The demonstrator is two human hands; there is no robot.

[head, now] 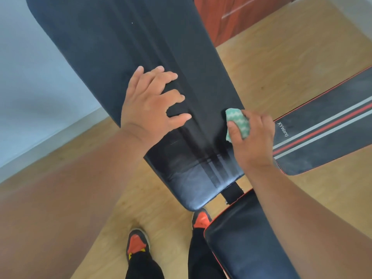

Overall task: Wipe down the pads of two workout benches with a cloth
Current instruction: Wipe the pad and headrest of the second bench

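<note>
A long black back pad [120, 47] of one workout bench runs from the top of the view down to the middle. My left hand [149, 103] rests flat on it with fingers spread. My right hand [251, 137] grips a bunched green-and-white cloth [238, 123] and presses it against the pad's right edge. The same bench's black seat pad [245, 238] with red trim lies at the lower right. A second bench pad [326, 133], black with grey and red stripes and white lettering, lies to the right.
Light wooden floor [271, 63] surrounds the benches. A white wall with a skirting board [50, 137] stands at the left. A reddish-brown door [231, 19] is at the top right. My feet in grey-and-orange shoes [136, 244] stand beside the seat pad.
</note>
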